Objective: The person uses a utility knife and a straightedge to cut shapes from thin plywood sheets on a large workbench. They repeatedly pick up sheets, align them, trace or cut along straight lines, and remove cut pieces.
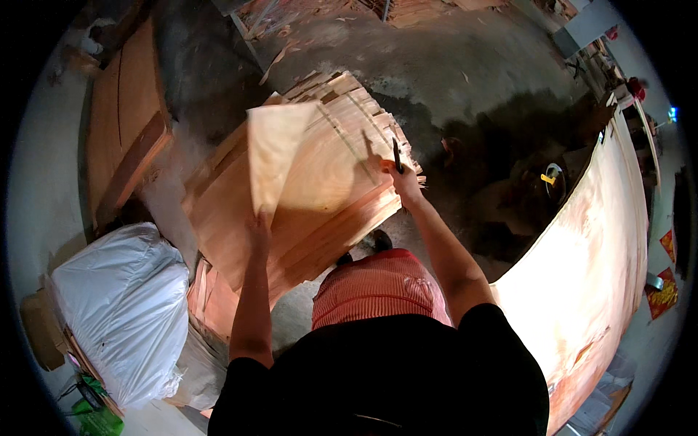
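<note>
A stack of thin wood veneer sheets (327, 182) lies in front of me, its far edges ragged and uneven. My left hand (257, 224) is closed on the near end of a pale, narrow veneer piece (276, 142), which rises above the left part of the stack and casts a shadow on it. Beyond the stack's right edge, my right hand (404, 182) grips a slim dark tool (397, 155) that points up and away; its exact kind cannot be made out. The right fingers are partly hidden around it.
White plastic-wrapped goods (127, 305) sit at the lower left, with leaning wood panels (120, 123) behind them. On my right stands a large, brightly lit veneer sheet (582, 291). A dark area holds a yellow-and-white object (551, 179). Wood scraps (305, 18) lie at the far side.
</note>
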Tool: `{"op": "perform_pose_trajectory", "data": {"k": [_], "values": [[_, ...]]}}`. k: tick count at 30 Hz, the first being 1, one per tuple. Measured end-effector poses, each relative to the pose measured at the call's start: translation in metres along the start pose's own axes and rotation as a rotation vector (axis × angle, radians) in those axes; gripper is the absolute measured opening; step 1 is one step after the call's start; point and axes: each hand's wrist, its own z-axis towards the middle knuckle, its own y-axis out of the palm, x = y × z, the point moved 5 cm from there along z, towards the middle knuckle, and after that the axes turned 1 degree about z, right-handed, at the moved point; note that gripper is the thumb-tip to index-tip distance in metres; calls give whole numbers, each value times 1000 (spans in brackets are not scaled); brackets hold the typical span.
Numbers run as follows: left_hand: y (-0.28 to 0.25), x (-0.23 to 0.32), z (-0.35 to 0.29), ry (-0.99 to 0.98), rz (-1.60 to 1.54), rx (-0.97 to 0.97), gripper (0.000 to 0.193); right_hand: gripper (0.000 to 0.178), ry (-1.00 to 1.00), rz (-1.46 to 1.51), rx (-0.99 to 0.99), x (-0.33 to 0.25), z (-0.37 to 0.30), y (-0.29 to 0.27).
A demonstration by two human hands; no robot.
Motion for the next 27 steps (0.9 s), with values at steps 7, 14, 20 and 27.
{"op": "perform_pose_trajectory", "data": {"k": [7,14,20,27], "values": [[-67,110,-6,-95,-263,179,35,31,-23,-188,90,51,-3,0],[-36,107,-18,-17,-83,13,30,32,36,-124,-49,35,-8,15],[17,103,-42,360,239,-155,32,19,218,256,-148,-15,-34,26],[34,114,-52,515,591,-133,35,23,203,477,-276,-35,-36,41]]}}
